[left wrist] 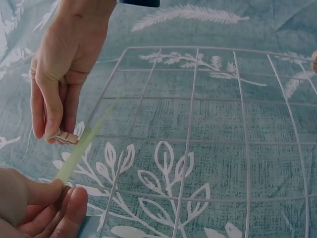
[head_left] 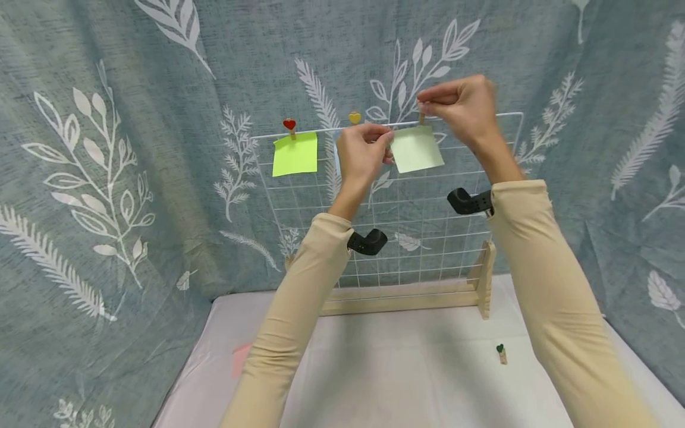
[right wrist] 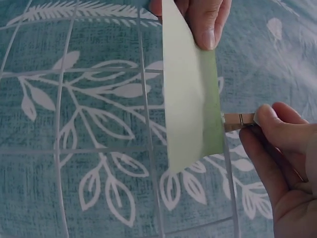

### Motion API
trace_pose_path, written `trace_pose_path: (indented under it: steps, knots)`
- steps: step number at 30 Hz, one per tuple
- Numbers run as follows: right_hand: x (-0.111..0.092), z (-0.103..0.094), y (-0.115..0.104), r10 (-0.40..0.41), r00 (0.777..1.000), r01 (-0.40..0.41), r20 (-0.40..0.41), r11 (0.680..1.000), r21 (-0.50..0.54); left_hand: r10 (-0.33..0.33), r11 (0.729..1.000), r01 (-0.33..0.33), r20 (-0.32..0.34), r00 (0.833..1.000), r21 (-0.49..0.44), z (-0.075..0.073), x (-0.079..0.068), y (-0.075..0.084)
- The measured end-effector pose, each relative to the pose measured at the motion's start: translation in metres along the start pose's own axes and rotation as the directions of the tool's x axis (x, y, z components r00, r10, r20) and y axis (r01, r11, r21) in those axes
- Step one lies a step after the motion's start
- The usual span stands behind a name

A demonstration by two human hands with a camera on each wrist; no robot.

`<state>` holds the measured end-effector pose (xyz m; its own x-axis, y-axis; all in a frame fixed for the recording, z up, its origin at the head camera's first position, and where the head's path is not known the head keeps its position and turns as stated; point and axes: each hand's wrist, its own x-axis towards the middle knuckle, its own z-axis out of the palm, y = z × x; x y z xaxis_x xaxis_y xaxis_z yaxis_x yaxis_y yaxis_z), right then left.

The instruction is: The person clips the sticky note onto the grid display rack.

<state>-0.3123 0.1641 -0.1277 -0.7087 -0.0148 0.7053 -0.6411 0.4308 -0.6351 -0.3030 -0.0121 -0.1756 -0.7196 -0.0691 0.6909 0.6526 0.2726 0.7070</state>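
Observation:
My left hand (head_left: 363, 153) pinches the left edge of a pale green sticky note (head_left: 418, 150) against the top bar of a white wire grid (head_left: 398, 211). Between thumb and fingers, my right hand (head_left: 464, 110) holds a small wooden clothespin (right wrist: 238, 120). Its tip meets the note's upper edge at the bar, as the right wrist view shows. Farther left, a bright yellow-green note (head_left: 295, 156) hangs under a clothespin with a red heart (head_left: 289, 124). A yellow heart clothespin (head_left: 354, 117) sits on the bar behind my left hand, above a mostly hidden blue note (head_left: 336, 156).
The grid stands in a wooden base (head_left: 398, 298) on a white-covered table (head_left: 396, 368). A clothespin with a green heart (head_left: 501, 353) lies at the right on the table. A pink paper (head_left: 240, 359) is partly behind my left sleeve. A leaf-patterned curtain (head_left: 160, 238) hangs behind.

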Motion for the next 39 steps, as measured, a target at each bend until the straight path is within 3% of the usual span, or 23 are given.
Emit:
trace_pose_path:
  steps: [7, 11, 20, 28, 39]
  knots:
    - [0.001, 0.009, 0.004, 0.006, 1.0, -0.008, 0.028, 0.998, 0.055, 0.027, 0.996, -0.022, -0.055, 0.998, 0.091, 0.0, 0.002, 0.001]
    - [0.0, 0.012, 0.005, 0.004, 1.0, -0.006, 0.031, 0.997, 0.079, 0.003, 0.997, 0.001, -0.064, 0.998, 0.076, 0.004, 0.002, 0.002]
    - [0.0, 0.016, 0.003, -0.02, 0.999, 0.019, 0.043, 1.0, 0.024, -0.029, 1.0, 0.029, -0.107, 0.994, -0.003, 0.011, 0.001, 0.001]
    - [0.0, 0.016, 0.003, 0.019, 0.999, -0.021, 0.04, 0.999, 0.045, 0.012, 0.999, -0.017, -0.142, 0.99, -0.032, 0.014, 0.0, -0.002]
    - [-0.006, 0.015, 0.004, -0.006, 1.0, 0.007, 0.026, 1.0, -0.023, 0.051, 0.999, -0.052, -0.189, 0.981, -0.002, 0.015, -0.002, -0.006]
